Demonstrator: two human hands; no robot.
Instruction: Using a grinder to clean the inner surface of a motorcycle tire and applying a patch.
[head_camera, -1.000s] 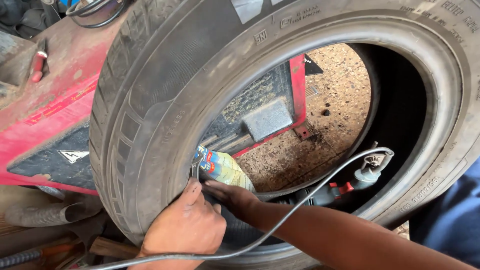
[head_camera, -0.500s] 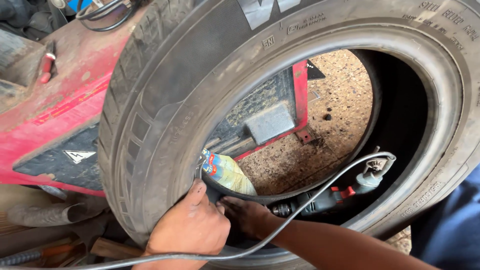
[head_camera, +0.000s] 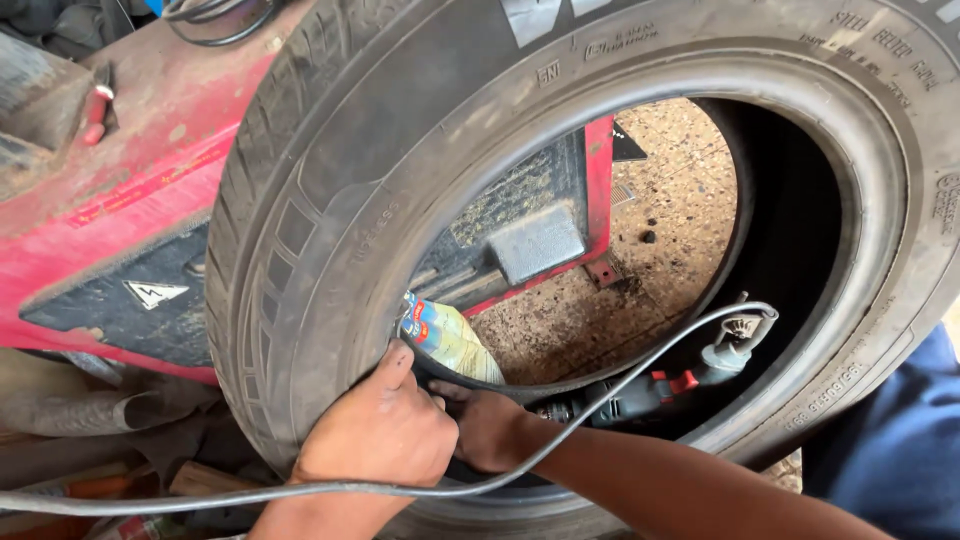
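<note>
Two bare hands work at the lower bead of the big black rubber tyre (head_camera: 330, 200) that I see standing upright against a red metal tyre machine (head_camera: 130, 180). My left hand (head_camera: 385, 430) is closed over the tyre's inner edge, thumb up beside a small yellow-labelled plastic bottle (head_camera: 450, 340) tucked inside. My right hand (head_camera: 490, 425) reaches into the casing; I cannot tell its grip. Just beyond it lies a black corded power tool (head_camera: 640, 395), its grey cable (head_camera: 300, 490) looping across my wrists. Speckled brown gravel floor (head_camera: 670, 200) shows through the opening.

bare forearms, no sleeves, blue trousers (head_camera: 890, 450)
</note>
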